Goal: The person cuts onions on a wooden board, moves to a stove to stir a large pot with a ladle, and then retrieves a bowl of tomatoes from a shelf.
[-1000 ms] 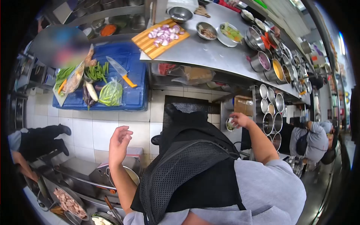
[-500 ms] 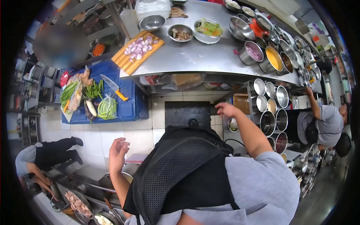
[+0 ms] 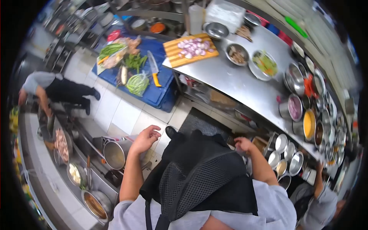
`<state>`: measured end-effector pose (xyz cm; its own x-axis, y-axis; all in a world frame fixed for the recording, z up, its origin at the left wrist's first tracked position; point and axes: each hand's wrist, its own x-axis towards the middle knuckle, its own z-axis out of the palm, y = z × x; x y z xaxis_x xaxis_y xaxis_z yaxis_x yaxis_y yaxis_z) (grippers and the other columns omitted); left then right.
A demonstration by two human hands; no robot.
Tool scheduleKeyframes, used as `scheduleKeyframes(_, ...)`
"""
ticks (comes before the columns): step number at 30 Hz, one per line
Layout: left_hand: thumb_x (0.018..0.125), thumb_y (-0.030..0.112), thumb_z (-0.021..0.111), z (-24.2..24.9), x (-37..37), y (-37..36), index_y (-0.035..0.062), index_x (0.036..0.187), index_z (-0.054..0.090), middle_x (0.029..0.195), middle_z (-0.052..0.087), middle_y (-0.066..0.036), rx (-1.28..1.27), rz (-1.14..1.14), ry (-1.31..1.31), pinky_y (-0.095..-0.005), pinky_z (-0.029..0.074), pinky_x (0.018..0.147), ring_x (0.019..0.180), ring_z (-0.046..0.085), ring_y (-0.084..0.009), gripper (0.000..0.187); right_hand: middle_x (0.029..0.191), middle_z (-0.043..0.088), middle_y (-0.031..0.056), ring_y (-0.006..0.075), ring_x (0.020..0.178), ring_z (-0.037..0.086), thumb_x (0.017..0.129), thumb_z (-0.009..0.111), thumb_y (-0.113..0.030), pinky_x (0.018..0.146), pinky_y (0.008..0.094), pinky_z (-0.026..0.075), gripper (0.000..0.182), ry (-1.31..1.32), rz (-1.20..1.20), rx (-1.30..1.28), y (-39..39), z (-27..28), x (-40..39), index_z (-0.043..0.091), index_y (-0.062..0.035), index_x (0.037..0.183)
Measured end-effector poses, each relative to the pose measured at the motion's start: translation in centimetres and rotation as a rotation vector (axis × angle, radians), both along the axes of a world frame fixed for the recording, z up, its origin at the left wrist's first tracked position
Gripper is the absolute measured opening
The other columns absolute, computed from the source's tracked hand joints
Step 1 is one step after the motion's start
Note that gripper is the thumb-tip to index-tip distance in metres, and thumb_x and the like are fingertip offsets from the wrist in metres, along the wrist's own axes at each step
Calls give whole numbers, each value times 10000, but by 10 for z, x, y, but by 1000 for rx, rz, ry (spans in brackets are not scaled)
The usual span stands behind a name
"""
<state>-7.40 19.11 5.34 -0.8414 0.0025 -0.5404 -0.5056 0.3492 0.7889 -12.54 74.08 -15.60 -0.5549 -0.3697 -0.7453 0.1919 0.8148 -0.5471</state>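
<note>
My left hand (image 3: 145, 138) is raised in front of my apron (image 3: 203, 168), fingers loosely bent and apart, with nothing in it. A metal pot (image 3: 115, 154) stands below and left of it. My right hand (image 3: 244, 145) hangs on the other side of the apron, fingers loosely curled; I see nothing held in it. Near it are several steel containers (image 3: 281, 143) on a lower shelf. Ahead on the steel table (image 3: 230, 78), cut onions (image 3: 194, 48) lie on a striped wooden board (image 3: 174, 57). Beside the board are a bowl of brownish pieces (image 3: 237, 55) and a bowl of sliced greens (image 3: 264, 64).
A knife (image 3: 153, 69), a bag of greens (image 3: 137, 84) and other vegetables lie on a blue chest (image 3: 165, 90). One person (image 3: 53, 89) works left at a pan of meat (image 3: 62, 143), another (image 3: 316, 207) on the right. A black mat (image 3: 205, 124) covers floor tiles.
My view has turned left, bringing the left-hand pots and pans more into view. My left foot now shows forward. My right hand has lowered, its fingers more curled.
</note>
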Motion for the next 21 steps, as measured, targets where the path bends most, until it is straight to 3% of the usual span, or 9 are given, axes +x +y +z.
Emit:
scheduleKeyframes(1, 890, -60, 500, -6, 0, -6, 6, 1238, 565, 999, 688, -87, 12, -14, 1, -276, 517, 787, 846, 615, -135, 360, 941, 716, 84, 186, 764, 680, 868, 568, -78, 584, 363, 552, 477, -253, -240, -10, -7, 8, 1, 573, -60, 1344)
scheduleKeyframes(2, 880, -67, 489, -12, 0, -12, 3, 1237, 565, 994, 688, -89, 22, -32, 0, -279, 519, 789, 844, 618, -138, 371, 962, 712, 88, 220, 753, 685, 867, 589, -87, 560, 389, 539, 505, -303, -260, -13, 1, -16, 3, 561, -65, 1371)
scheduleKeyframes(4, 873, -63, 489, -16, -3, -26, -4, 1241, 562, 983, 689, -96, 5, 5, 2, -281, 522, 794, 846, 625, -141, 380, 964, 711, 96, 213, 756, 685, 885, 561, -75, 557, 357, 533, 507, -231, -96, 12, -14, -7, -8, 539, -56, 1391)
scheduleKeyframes(12, 866, -33, 490, -38, -70, -117, 10, 1268, 562, 1006, 701, -98, -26, -78, -2, -308, 524, 811, 882, 648, -164, 411, 1035, 687, 87, 180, 780, 674, 951, 461, -44, 575, 332, 524, 468, -142, -492, -93, -74, 21, -73, 507, -48, 1417)
scheduleKeyframes(14, 860, -38, 492, -42, -94, -141, 21, 1264, 568, 1000, 702, -103, 8, -83, 35, -311, 525, 809, 893, 653, -166, 415, 1020, 680, 82, 173, 772, 662, 957, 452, -32, 581, 326, 517, 459, -125, -481, -91, -104, 47, -89, 508, -52, 1412)
scheduleKeyframes(16, 852, -45, 495, -50, -111, -168, 19, 1260, 571, 997, 704, -109, 19, -83, 60, -312, 526, 807, 905, 658, -170, 420, 990, 710, 66, 147, 860, 651, 924, 496, -15, 677, 304, 516, 464, -139, -515, 9, -139, 80, -102, 538, -40, 1386)
scheduleKeyframes(21, 831, -60, 472, -49, -140, -227, 10, 1254, 571, 1008, 714, -130, -2, -65, 57, -313, 529, 803, 888, 667, -180, 441, 1036, 667, 69, 174, 820, 662, 944, 463, -14, 636, 318, 518, 480, -207, -591, -26, -174, 68, -123, 502, -53, 1421)
